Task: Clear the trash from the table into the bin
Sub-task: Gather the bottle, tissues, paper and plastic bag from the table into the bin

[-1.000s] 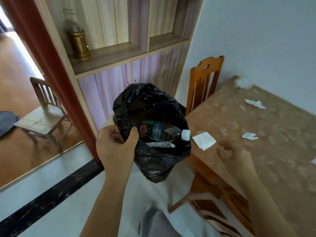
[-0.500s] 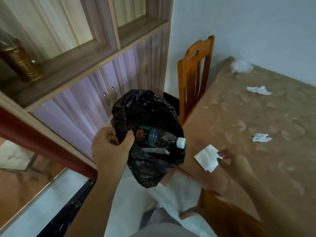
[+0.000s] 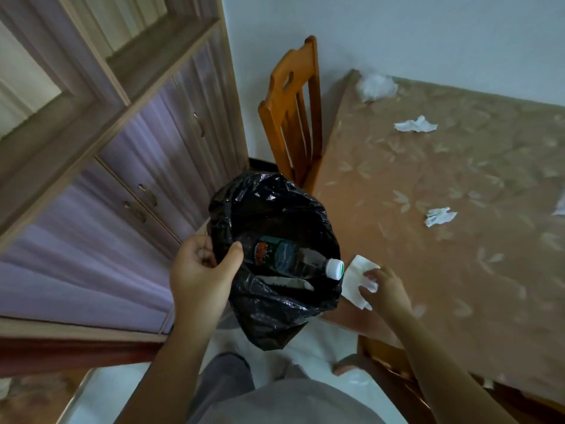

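My left hand [image 3: 203, 272] grips the rim of a black bin bag [image 3: 275, 301] held open beside the table's near corner. Inside the bag lies a plastic bottle [image 3: 293, 258] with a white cap and a flat piece of paper under it. My right hand [image 3: 383, 290] pinches a flat white napkin [image 3: 356, 278] at the edge of the brown patterned table [image 3: 458, 270], right next to the bag's mouth. Crumpled white tissues lie further out: one mid-table [image 3: 438, 216], one further back [image 3: 415, 125], and a larger wad at the far corner [image 3: 377, 87].
An orange wooden chair [image 3: 292, 117] stands pushed in at the table's left end, against the wall. A wooden cabinet with lilac doors [image 3: 137, 166] fills the left side. Another chair's frame shows under the table's near edge. A scrap of white paper [image 3: 561, 206] sits at the right border.
My right hand has closed its fingers on the flat napkin and drawn it towards the bag. My view has swung right and down; the bag stays held in my left hand.
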The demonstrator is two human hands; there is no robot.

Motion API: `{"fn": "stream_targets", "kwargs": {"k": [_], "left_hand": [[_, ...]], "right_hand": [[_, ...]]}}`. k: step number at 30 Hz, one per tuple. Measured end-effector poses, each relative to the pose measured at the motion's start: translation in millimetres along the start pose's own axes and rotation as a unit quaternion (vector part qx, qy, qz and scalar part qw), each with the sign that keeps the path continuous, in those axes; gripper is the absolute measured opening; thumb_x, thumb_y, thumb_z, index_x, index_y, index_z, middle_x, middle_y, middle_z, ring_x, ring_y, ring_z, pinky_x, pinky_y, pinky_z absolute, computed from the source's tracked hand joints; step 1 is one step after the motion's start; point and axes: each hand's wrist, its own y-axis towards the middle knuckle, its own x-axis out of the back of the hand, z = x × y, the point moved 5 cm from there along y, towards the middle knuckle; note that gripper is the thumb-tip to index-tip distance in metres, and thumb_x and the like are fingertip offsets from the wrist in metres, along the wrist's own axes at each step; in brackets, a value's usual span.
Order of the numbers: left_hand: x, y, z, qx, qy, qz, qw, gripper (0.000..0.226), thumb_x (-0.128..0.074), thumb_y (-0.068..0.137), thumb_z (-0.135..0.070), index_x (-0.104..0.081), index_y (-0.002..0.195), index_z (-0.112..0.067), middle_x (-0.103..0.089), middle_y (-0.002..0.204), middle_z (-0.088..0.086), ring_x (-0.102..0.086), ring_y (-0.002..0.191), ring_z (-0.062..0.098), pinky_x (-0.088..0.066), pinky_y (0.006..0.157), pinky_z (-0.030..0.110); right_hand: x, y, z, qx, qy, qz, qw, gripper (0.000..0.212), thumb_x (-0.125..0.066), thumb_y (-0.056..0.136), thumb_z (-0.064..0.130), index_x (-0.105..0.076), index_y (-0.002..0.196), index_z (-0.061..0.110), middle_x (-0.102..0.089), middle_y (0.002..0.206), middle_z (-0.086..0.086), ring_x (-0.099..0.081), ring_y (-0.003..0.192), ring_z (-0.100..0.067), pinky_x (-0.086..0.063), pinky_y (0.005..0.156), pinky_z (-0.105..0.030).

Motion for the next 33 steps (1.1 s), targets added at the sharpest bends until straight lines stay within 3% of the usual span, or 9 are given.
{"fn": "stream_targets", "kwargs": {"k": [4, 8, 15, 19, 25, 28, 33], "left_hand": [[-6, 18, -7, -0.018, 0.001, 0.038, 0.999, 0.018, -0.065, 0.061, -0.041, -0.053, 0.060, -0.028, -0.051, 0.047, -0.018, -0.043, 0.045, 0.001, -0.040, 0.051, 0.030], [-9, 37, -13, -0.038, 0.003, 0.061, 0.997, 0.013, -0.064, 0.061, -0.042, -0.052, 0.055, -0.039, -0.049, 0.046, -0.019, -0.042, 0.044, 0.001, -0.039, 0.050, 0.029], [-15, 63, -10, -0.064, -0.010, 0.078, 0.995, 0.026, -0.071, 0.071, -0.025, -0.046, 0.061, -0.027, -0.049, 0.048, -0.023, -0.043, 0.046, -0.002, -0.038, 0.049, 0.024], [-17, 72, -12, -0.074, -0.017, 0.085, 0.994, 0.025, -0.071, 0.072, -0.025, -0.048, 0.062, -0.026, -0.047, 0.051, -0.014, -0.041, 0.045, -0.001, -0.036, 0.045, 0.015], [-21, 80, -14, -0.064, -0.038, 0.117, 0.990, 0.024, -0.071, 0.065, -0.037, -0.050, 0.061, -0.027, -0.046, 0.055, -0.008, -0.045, 0.050, 0.007, -0.039, 0.048, 0.029], [-22, 84, -15, -0.058, -0.051, 0.124, 0.989, 0.026, -0.068, 0.058, -0.045, -0.050, 0.061, -0.026, -0.046, 0.053, -0.010, -0.045, 0.050, 0.010, -0.041, 0.049, 0.032], [-19, 93, -17, -0.059, -0.057, 0.125, 0.989, 0.023, -0.067, 0.056, -0.047, -0.051, 0.059, -0.032, -0.046, 0.048, -0.013, -0.041, 0.045, 0.004, -0.039, 0.048, 0.032]], "right_hand": [[-12, -8, 0, -0.054, 0.030, -0.052, 0.997, 0.030, -0.063, 0.079, 0.007, -0.061, 0.108, 0.009, -0.054, 0.112, -0.009, -0.046, 0.106, -0.028, -0.042, 0.073, -0.031], [-19, -15, 2, -0.093, 0.093, -0.105, 0.986, 0.025, -0.059, 0.081, 0.006, -0.060, 0.106, 0.007, -0.051, 0.094, -0.005, -0.050, 0.085, -0.023, -0.038, 0.066, -0.030], [-23, -21, -1, -0.142, 0.173, -0.117, 0.968, 0.013, -0.058, 0.083, 0.009, -0.063, 0.095, 0.010, -0.059, 0.088, -0.005, -0.055, 0.078, -0.020, -0.040, 0.063, -0.026], [-19, -29, 2, -0.160, 0.259, -0.150, 0.941, 0.009, -0.059, 0.082, 0.010, -0.061, 0.088, 0.015, -0.061, 0.080, 0.002, -0.057, 0.074, -0.016, -0.039, 0.054, -0.020], [30, -34, 47, -0.102, 0.325, -0.262, 0.903, 0.022, -0.064, 0.078, 0.009, -0.058, 0.070, 0.029, -0.062, 0.073, 0.006, -0.058, 0.068, -0.009, -0.043, 0.056, -0.020], [60, -41, 83, -0.043, 0.327, -0.309, 0.892, 0.025, -0.064, 0.078, 0.011, -0.057, 0.070, 0.033, -0.062, 0.072, 0.010, -0.057, 0.062, 0.002, -0.043, 0.055, -0.013], [80, -49, 152, 0.060, 0.317, -0.304, 0.896, 0.027, -0.065, 0.077, 0.009, -0.058, 0.071, 0.035, -0.063, 0.073, 0.008, -0.056, 0.064, -0.001, -0.045, 0.057, -0.008]]}}
